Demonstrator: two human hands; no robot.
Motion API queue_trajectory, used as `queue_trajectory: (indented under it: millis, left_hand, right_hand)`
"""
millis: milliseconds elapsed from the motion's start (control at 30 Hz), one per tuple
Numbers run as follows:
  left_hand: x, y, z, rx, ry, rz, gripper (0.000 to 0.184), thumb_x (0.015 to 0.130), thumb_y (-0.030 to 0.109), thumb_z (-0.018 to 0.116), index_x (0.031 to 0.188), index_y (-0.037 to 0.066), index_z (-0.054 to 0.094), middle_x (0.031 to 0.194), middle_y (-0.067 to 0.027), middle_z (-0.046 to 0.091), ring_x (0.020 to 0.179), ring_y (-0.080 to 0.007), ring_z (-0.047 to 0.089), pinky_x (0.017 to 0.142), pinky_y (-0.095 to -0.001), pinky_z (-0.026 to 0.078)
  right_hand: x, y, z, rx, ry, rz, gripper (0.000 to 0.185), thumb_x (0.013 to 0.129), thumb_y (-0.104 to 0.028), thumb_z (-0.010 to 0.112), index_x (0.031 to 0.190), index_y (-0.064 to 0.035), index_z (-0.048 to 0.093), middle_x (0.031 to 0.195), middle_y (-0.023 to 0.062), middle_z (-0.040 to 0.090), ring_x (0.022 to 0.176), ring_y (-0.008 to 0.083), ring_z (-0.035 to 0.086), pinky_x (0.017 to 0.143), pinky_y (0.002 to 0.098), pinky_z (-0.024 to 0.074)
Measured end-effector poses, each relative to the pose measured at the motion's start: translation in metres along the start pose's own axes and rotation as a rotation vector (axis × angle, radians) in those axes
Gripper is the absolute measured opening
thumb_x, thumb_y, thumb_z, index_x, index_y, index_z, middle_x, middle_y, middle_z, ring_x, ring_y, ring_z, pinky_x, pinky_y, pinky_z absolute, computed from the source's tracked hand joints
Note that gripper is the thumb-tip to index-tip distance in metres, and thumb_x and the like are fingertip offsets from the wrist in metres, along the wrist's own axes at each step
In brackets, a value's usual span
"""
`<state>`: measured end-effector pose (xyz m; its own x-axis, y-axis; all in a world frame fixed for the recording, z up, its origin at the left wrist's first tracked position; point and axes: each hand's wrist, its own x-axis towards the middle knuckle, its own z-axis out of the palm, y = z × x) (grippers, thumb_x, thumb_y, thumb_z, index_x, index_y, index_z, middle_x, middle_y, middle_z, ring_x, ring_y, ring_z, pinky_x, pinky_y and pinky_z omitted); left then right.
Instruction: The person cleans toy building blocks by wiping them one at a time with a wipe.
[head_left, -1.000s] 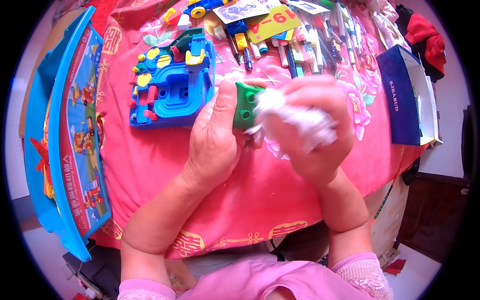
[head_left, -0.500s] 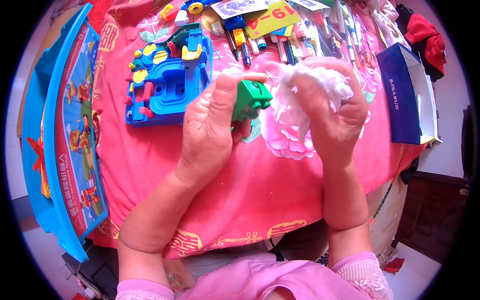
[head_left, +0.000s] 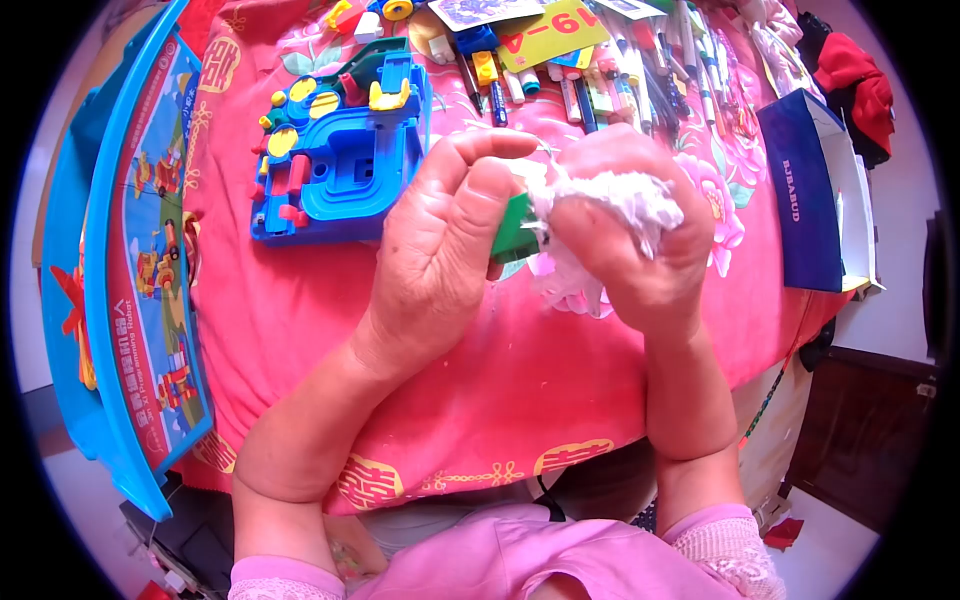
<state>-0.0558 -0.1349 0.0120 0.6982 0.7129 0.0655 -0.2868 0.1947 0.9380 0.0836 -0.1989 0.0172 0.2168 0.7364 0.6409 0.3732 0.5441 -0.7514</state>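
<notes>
A green toy building block (head_left: 514, 230) is gripped by my left hand (head_left: 445, 225), its left part hidden behind the fingers and thumb. My right hand (head_left: 640, 230) is closed around a crumpled white tissue (head_left: 625, 200). The tissue touches the block's upper right side, and both hands are close together above the pink tablecloth. Left of my left hand stands a blue plastic toy (head_left: 345, 165) with yellow discs and red pieces.
Pens and markers (head_left: 640, 75) lie at the back, beside a yellow card (head_left: 550, 38). A dark blue box (head_left: 800, 190) stands at the right edge. A blue bin (head_left: 105, 300) with a picture panel is at the left. Red tablecloth (head_left: 500, 400) covers the table.
My hands have come together. The tissue in my right hand has moved left onto the green block, which is now mostly covered; the block has shifted slightly right and down.
</notes>
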Motion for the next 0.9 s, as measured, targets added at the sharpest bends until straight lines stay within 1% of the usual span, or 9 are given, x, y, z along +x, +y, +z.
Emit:
queue_trajectory:
  millis: [67,133,200,333,533,633,700,767,900]
  left_hand:
    - [0.001,0.001,-0.002,0.111,-0.013,-0.033,0.044,0.094,0.041,0.032,0.117,0.006,0.044,0.076,0.0002,0.054,0.050,-0.0036,0.044,0.042,-0.0153,0.032]
    - [0.004,0.004,0.001,-0.195,0.012,-0.096,0.045,0.094,0.041,0.030,0.123,0.006,0.039,0.081,-0.0045,0.057,0.055,-0.0084,0.051,0.044,-0.0172,0.037]
    - [0.010,0.003,-0.010,-0.500,-0.190,-0.121,0.049,0.095,0.040,0.027,0.131,0.007,0.030,0.092,-0.0134,0.059,0.070,-0.0202,0.061,0.052,-0.0234,0.048]
    - [0.008,-0.002,-0.004,-0.716,-0.144,-0.295,0.050,0.095,0.040,0.026,0.130,0.004,0.030,0.099,-0.0150,0.058,0.079,-0.0270,0.062,0.061,-0.0298,0.054]
    - [0.003,0.002,0.009,-0.369,-0.015,-0.223,0.045,0.094,0.039,0.033,0.115,0.002,0.048,0.092,-0.0087,0.057,0.079,-0.0176,0.060,0.066,-0.0255,0.050]
    - [-0.004,-0.008,-0.002,0.242,-0.013,-0.012,0.040,0.095,0.034,0.033,0.113,0.001,0.047,0.099,-0.0096,0.057,0.087,-0.0183,0.060,0.070,-0.0294,0.053]
    - [-0.004,-0.009,0.002,-0.151,0.084,-0.142,0.039,0.096,0.034,0.032,0.109,0.002,0.050,0.091,-0.0055,0.056,0.078,-0.0109,0.055,0.065,-0.0228,0.046]
    - [-0.003,-0.008,0.006,-0.162,0.145,-0.131,0.041,0.096,0.037,0.031,0.105,0.004,0.054,0.075,-0.0007,0.056,0.060,-0.0043,0.046,0.051,-0.0173,0.036]
    - [-0.002,-0.011,0.006,-0.092,0.124,-0.062,0.040,0.096,0.036,0.031,0.104,0.004,0.054,0.078,-0.0009,0.056,0.060,-0.0035,0.046,0.052,-0.0170,0.036]
  right_hand:
    - [-0.003,0.000,-0.003,-0.030,0.085,0.208,0.016,0.074,-0.002,0.066,0.088,-0.0008,0.057,0.079,0.0035,0.059,0.072,0.0068,0.057,0.060,0.0205,0.0461]
    - [-0.002,0.001,-0.007,-0.090,0.177,0.329,0.017,0.075,-0.002,0.066,0.089,-0.0011,0.057,0.077,0.0028,0.060,0.071,0.0066,0.058,0.061,0.0198,0.0465]
    - [-0.001,-0.002,-0.005,-0.018,0.261,0.256,0.016,0.076,-0.002,0.065,0.090,-0.0017,0.057,0.076,0.0027,0.061,0.071,0.0064,0.058,0.060,0.0193,0.0465]
    - [-0.001,-0.007,0.000,0.078,0.276,0.170,0.017,0.078,-0.001,0.064,0.093,-0.0014,0.056,0.079,0.0030,0.060,0.071,0.0063,0.058,0.060,0.0184,0.0464]
    - [-0.001,-0.005,0.004,-0.220,0.212,0.033,0.021,0.071,0.001,0.068,0.088,-0.0030,0.056,0.077,0.0050,0.056,0.071,0.0140,0.054,0.060,0.0244,0.0432]
    - [-0.002,-0.001,0.004,-0.345,0.142,-0.034,0.023,0.067,0.001,0.069,0.085,-0.0035,0.056,0.075,0.0066,0.056,0.070,0.0196,0.055,0.061,0.0263,0.0442]
    - [-0.001,0.000,0.004,-0.424,0.064,-0.144,0.026,0.061,0.002,0.070,0.083,-0.0044,0.056,0.076,0.0083,0.055,0.070,0.0217,0.056,0.061,0.0277,0.0453]
    - [-0.002,-0.007,0.006,-0.440,0.001,-0.137,0.026,0.061,0.006,0.069,0.081,-0.0035,0.057,0.079,0.0079,0.056,0.073,0.0177,0.056,0.063,0.0255,0.0445]
    - [-0.001,-0.007,0.005,-0.441,-0.009,-0.159,0.026,0.058,0.004,0.071,0.079,-0.0044,0.059,0.074,0.0068,0.057,0.068,0.0189,0.057,0.058,0.0265,0.0453]
